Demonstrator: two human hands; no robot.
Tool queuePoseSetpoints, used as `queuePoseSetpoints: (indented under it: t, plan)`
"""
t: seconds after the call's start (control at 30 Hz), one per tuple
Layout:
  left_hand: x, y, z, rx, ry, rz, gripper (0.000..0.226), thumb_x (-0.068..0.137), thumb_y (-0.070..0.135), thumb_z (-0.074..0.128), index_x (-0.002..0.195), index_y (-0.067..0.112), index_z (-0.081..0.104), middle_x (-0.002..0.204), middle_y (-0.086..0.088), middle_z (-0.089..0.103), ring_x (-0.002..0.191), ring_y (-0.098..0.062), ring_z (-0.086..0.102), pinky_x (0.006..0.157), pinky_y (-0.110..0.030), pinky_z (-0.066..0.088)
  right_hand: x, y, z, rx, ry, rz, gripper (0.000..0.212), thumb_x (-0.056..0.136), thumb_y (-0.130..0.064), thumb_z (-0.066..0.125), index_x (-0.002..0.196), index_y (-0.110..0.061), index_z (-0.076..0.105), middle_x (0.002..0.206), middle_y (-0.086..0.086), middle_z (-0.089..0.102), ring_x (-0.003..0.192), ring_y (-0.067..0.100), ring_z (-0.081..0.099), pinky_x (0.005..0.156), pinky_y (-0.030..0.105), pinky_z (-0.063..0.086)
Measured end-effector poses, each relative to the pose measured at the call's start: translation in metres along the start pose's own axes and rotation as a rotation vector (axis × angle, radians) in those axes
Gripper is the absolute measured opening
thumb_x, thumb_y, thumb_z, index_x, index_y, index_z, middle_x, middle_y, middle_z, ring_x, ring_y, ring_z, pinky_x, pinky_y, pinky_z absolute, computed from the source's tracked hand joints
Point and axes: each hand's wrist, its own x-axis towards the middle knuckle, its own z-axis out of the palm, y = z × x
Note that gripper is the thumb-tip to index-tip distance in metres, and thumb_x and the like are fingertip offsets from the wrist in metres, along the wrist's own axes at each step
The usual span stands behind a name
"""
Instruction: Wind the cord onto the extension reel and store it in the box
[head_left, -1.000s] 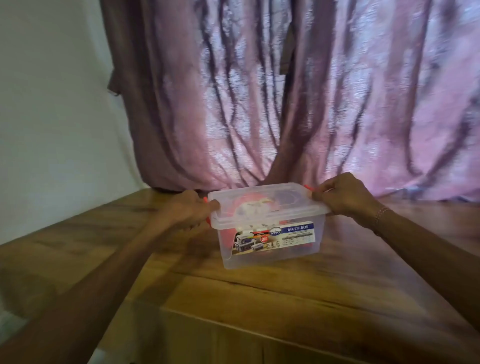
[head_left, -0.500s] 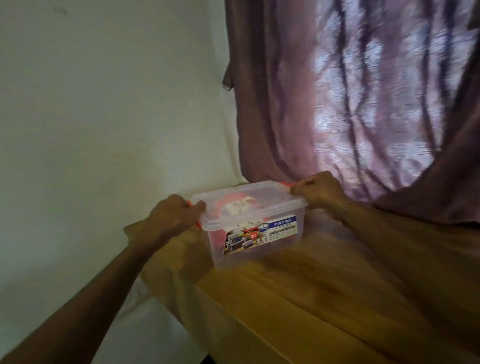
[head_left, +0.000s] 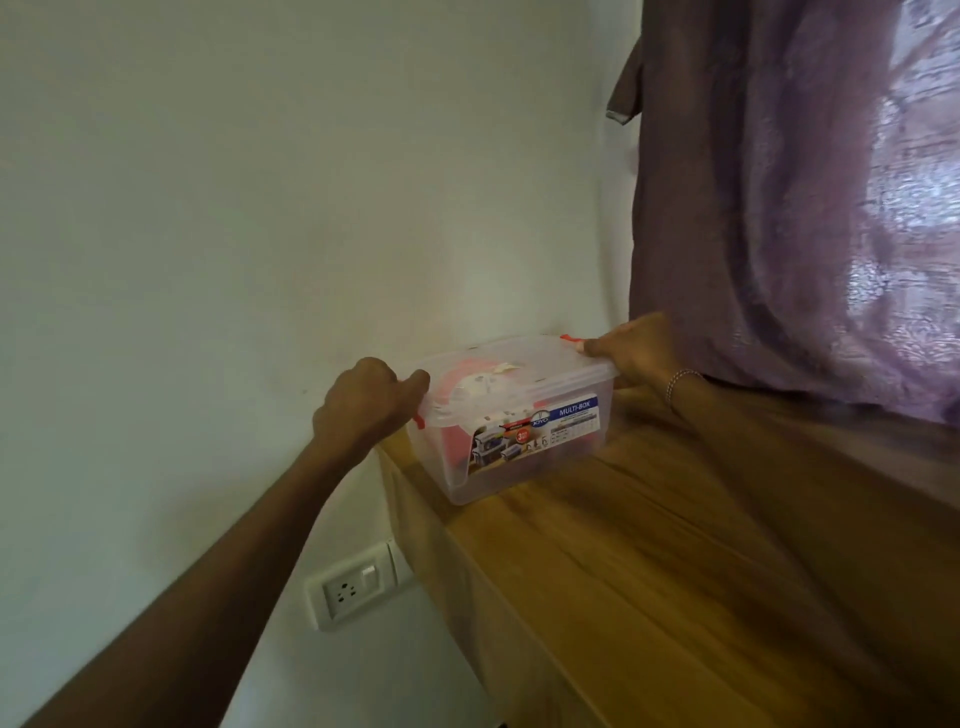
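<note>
So there's a clear plastic storage box (head_left: 519, 415) with a snap-on see-through lid sitting at the far left corner of a wooden tabletop (head_left: 649, 571), close to the white wall (head_left: 260, 208). The sticker on the front reads "MULTI-BOX" with a "JOYO" logo and a red circle with a "3" in it; the smaller print is too blurry to read. Through the lid you can see the red and white extension reel (head_left: 475, 382) inside. The left hand (head_left: 363, 405) has its fingers curled round the box's left end at the red latch (head_left: 420, 420), and the right hand (head_left: 631, 348) grips the right end by the other red clip (head_left: 570, 339); a thin bracelet (head_left: 678, 379) is on that wrist. A purple curtain (head_left: 805, 208) hangs behind on the right, and a white wall socket with a switch (head_left: 353, 587) sits below the table edge.
</note>
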Motion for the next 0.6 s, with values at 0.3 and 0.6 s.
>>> queuePoseSetpoints:
  t: [0.3,0.6]
  plan:
    - [0.018,-0.012,0.004,0.074,0.108,-0.063,0.046,0.09,0.04,0.056,0.056,0.008,0.058,0.057,-0.003,0.055,0.054,-0.02,0.052,0.054,-0.026,0.035,0.018,-0.009,0.035,-0.126,0.026,-0.063,0.044,0.07,-0.043,0.082,0.088,-0.003,0.076,0.095,0.011,0.074,0.085,0.025,0.068,0.085,0.04,0.056]
    - [0.001,-0.001,0.0,0.242,0.238,-0.065,0.045,0.091,0.044,0.057,0.066,0.007,0.059,0.071,-0.01,0.064,0.065,-0.029,0.059,0.07,-0.038,0.047,-0.025,0.014,-0.003,-0.492,0.238,-0.149,0.062,0.096,-0.061,0.029,0.093,-0.014,0.069,0.09,0.007,0.068,0.075,0.023,0.054,0.066,0.032,0.039]
